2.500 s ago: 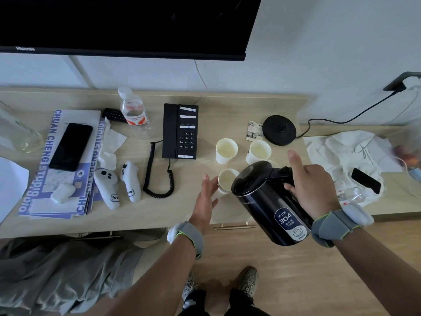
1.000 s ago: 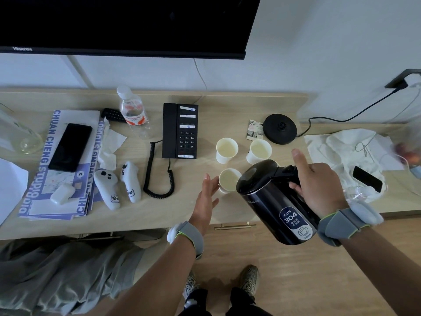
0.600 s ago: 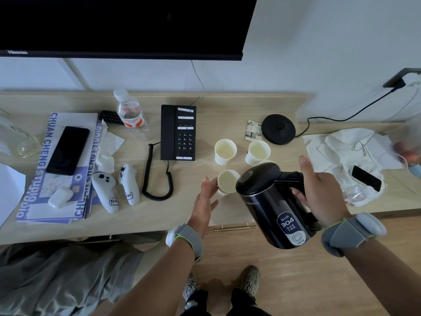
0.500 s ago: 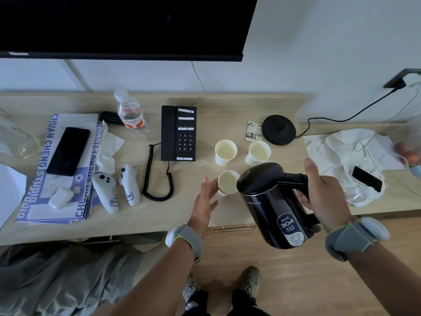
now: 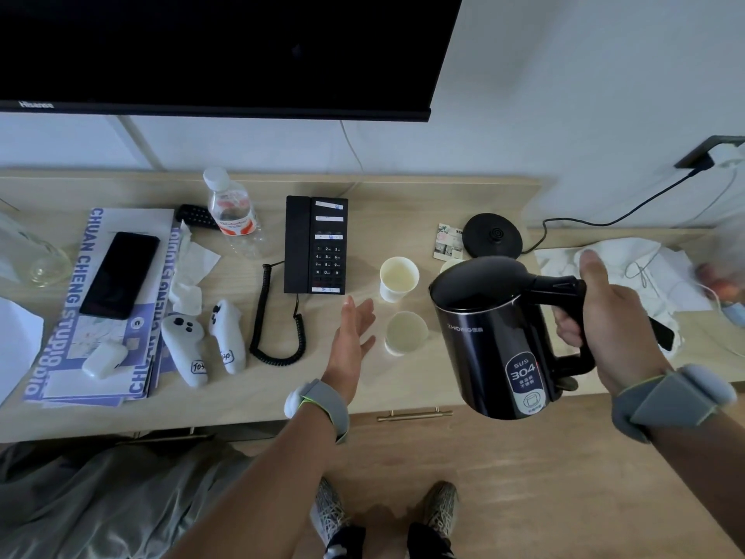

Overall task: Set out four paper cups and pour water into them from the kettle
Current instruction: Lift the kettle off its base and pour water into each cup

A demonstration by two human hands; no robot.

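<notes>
My right hand [image 5: 600, 316] grips the handle of a black kettle [image 5: 498, 340], held nearly upright in the air above the desk's front edge. Two white paper cups show in full: a far cup [image 5: 398, 278] and a near cup [image 5: 405, 332], both with liquid inside. A sliver of a third cup's rim [image 5: 450, 265] peeks out behind the kettle lid; anything further behind the kettle is hidden. My left hand [image 5: 354, 336] hovers open, fingers spread, just left of the near cup without touching it.
The kettle's round base [image 5: 492, 236] with its cord sits at the back right beside a white cloth [image 5: 621, 264]. A black desk phone [image 5: 315, 244], water bottle [image 5: 230, 207], two white controllers [image 5: 203, 340], a smartphone [image 5: 120, 274] on magazines lie left.
The kettle has tipped back from its pouring tilt to nearly upright and shifted right. My left hand has stayed open beside the near cup.
</notes>
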